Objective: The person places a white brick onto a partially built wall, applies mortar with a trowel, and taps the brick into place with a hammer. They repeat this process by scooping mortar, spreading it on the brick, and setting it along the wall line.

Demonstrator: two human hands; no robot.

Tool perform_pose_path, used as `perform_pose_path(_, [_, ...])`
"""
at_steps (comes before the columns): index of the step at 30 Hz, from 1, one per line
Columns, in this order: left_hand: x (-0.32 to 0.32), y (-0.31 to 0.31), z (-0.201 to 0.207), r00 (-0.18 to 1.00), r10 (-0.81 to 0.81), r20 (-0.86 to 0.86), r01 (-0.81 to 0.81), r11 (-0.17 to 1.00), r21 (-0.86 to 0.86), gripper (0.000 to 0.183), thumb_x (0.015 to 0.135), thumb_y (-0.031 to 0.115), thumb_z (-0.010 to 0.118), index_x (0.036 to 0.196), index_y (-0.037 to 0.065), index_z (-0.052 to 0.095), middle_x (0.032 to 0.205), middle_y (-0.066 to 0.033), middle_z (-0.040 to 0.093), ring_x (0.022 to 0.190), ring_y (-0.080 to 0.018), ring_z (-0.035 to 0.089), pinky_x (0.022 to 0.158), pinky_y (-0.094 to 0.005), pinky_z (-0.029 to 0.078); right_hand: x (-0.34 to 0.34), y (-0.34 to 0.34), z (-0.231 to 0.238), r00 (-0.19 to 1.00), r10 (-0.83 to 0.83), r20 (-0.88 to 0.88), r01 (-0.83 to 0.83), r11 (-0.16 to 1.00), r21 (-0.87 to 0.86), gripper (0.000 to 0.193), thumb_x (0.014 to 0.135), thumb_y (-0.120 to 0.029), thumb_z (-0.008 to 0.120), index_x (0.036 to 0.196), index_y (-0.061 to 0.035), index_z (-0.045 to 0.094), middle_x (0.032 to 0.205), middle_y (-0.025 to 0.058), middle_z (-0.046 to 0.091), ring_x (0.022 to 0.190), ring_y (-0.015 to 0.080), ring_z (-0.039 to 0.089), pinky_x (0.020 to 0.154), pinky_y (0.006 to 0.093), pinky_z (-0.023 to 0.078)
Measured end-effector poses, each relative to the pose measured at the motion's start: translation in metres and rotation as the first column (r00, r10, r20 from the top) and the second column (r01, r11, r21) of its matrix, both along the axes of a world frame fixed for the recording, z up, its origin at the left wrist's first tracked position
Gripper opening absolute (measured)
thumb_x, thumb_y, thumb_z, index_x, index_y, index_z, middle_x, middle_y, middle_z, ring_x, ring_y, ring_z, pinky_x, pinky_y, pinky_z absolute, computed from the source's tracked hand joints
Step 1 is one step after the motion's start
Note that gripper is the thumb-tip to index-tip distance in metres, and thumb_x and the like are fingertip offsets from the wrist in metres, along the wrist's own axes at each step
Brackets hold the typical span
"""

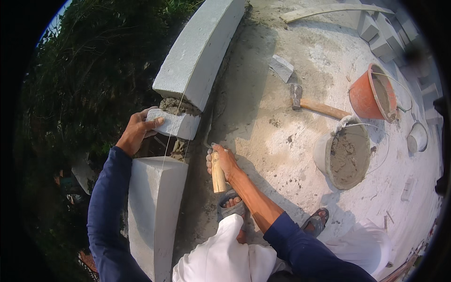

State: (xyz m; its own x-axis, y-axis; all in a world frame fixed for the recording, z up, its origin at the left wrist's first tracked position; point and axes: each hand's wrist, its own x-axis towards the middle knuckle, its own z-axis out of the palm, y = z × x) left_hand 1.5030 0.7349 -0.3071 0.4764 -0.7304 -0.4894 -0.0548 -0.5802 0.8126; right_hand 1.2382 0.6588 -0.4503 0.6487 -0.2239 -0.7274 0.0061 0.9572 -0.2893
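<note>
My left hand [141, 126] is closed on a short piece of light grey block [176, 123], thumb on its top and fingers at its outer side. The piece sits in the gap between a long far block [199, 51] and a near block [150, 202]. Wet mortar [181, 105] fills the joint toward the far block, and more mortar [178, 149] lies on the near side. My right hand [223, 160] grips the wooden handle of a trowel [218, 176] beside the wall; its thin blade shows almost edge-on. A string [165, 150] runs along the block row.
On the floor to the right lie a hammer [322, 108] and a broken block piece [282, 68]. Buckets of mortar, one grey [322, 152] and one orange [361, 98], stand beyond. Stacked blocks [387, 37] and a curved-looking plank [338, 8] are far right. Trees [94, 61] drop away left.
</note>
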Motion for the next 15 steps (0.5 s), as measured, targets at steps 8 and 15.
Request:
perform_pose_path(8, [0.004,0.008,-0.013,0.999,0.043,0.028,-0.042,0.998,-0.049,0.059,0.084,0.035,0.085,0.126,-0.002,0.069,0.112,-0.0148,0.075,0.112,-0.028,0.07,0.103,-0.0444,0.051,-0.052,-0.049,0.015,0.871,-0.022,-0.491,-0.472,0.24,-0.848,0.038,0.098,-0.028,0.059,0.1,0.0087,0.064,0.082,0.0207,0.066,0.073,0.0351,0.066,0.072,0.0448,0.054])
perform_pose_path(15, [0.005,0.006,-0.011,0.999,0.029,0.037,-0.028,0.999,-0.015,0.065,0.081,0.039,0.086,0.131,0.0,0.067,0.117,-0.0162,0.074,0.113,-0.0291,0.069,0.106,-0.0436,0.049,-0.03,-0.118,0.016,0.682,-0.039,-0.73,-0.69,0.295,-0.661,0.041,0.096,-0.024,0.065,0.108,0.0147,0.068,0.11,0.0376,0.069,0.107,0.0509,0.067,0.091,0.0507,0.052])
